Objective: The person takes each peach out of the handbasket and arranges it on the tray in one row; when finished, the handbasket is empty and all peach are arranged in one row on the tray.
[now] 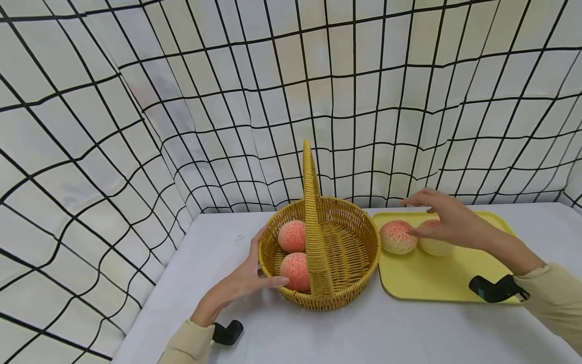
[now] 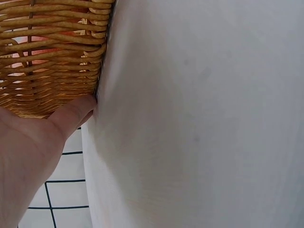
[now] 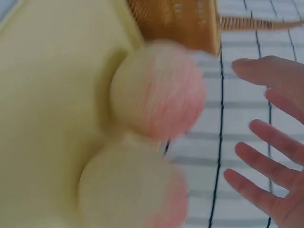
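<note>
Wearing two beige sleeves, one on each arm, and two black wrist gadgets, over the near part of one white table. Resting the left hand against the left side of one wicker basket, with thumb and fingers spread wide along the wall, the thumb toward the near side; touching the weave low down in the left wrist view. Showing two pink peaches inside the basket, both in its left part: a nearer peach and, close behind it, a farther peach, touching or not being hard to tell. Crossing the basket with one upright handle. Placing one yellow tray just right of the basket. Counting two more peaches toward the far left of the tray, side by side: a speckled peach near the basket, and a paler peach, partly hidden in the head view. Hanging the right hand above the paler peach, with fingers parted wide and holding nothing; standing apart from both in the right wrist view. Closing off the far side with white cloth under black grid lines.
</note>
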Demonstrator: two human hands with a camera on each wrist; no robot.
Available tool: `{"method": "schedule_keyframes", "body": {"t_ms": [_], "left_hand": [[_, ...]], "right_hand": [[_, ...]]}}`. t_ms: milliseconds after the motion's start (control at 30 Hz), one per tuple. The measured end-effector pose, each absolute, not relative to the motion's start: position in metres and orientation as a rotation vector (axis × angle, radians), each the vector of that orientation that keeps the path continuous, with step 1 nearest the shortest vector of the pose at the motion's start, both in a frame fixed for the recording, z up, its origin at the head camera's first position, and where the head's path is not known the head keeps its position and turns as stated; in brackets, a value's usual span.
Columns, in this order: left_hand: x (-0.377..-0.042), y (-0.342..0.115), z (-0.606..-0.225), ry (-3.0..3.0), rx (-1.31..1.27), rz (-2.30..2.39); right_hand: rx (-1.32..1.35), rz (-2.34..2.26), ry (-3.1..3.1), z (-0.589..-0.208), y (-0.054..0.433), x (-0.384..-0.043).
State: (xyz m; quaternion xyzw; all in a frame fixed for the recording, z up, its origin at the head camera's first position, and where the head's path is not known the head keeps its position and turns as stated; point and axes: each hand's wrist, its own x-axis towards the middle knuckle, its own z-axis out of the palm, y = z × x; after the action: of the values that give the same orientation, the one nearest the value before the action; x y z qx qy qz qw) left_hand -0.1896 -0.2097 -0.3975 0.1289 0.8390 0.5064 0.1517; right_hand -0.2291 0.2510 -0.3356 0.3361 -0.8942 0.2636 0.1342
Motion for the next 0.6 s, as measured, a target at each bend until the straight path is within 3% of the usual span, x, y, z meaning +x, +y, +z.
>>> {"method": "schedule_keyframes", "body": {"t_ms": [267, 600], "left_hand": [[-0.187, -0.210, -0.399, 2.403, 0.376, 1.471], [-0.187, -0.211, -0.396, 2.408, 0.376, 1.464]], "right_hand": [[1.190, 0.951, -2.477, -0.320, 0.163, -0.208], [1.428, 1.197, -2.414, -0.349, 0.083, -0.196]]}}
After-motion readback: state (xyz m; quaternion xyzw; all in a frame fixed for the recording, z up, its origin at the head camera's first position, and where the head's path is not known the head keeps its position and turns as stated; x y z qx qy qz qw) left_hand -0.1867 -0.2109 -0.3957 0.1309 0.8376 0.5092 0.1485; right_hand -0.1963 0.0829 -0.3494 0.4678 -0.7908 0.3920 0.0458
